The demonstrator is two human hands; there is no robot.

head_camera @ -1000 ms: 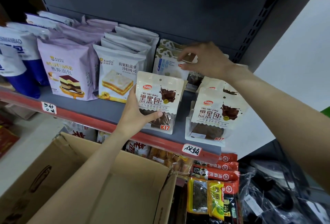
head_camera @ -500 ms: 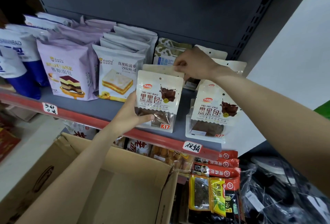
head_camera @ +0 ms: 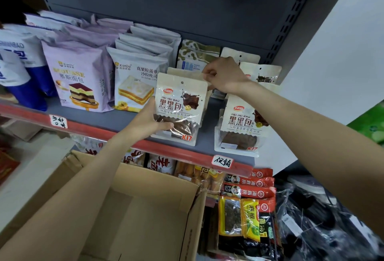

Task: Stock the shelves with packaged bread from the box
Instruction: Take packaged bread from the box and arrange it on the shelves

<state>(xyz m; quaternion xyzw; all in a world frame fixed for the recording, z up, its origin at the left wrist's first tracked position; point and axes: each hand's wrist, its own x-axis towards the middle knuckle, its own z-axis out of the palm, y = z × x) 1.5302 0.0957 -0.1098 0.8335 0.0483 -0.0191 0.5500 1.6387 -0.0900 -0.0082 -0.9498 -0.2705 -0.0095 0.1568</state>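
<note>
A cream plastic pouch of dark chocolate bread with black lettering (head_camera: 178, 109) stands upright near the front of the grey metal shelf (head_camera: 108, 122), just right of a white sandwich-toast bag (head_camera: 135, 82). The left hand (head_camera: 148, 122) grips its lower left side, thumb across the clear window at the bottom. The right hand (head_camera: 225, 75) is curled, pinching the top edge of a second cream pouch (head_camera: 185, 72) standing directly behind the first. Another matching cream pouch (head_camera: 242, 123) stands to the right, at the shelf's front, with more behind it. A lilac mousse-bread bag (head_camera: 76, 82) stands further left. Below the shelf's red edge strip (head_camera: 87, 128) sits an open brown cardboard box (head_camera: 145, 215), beside red and yellow seasoning packets (head_camera: 248, 198).
</note>
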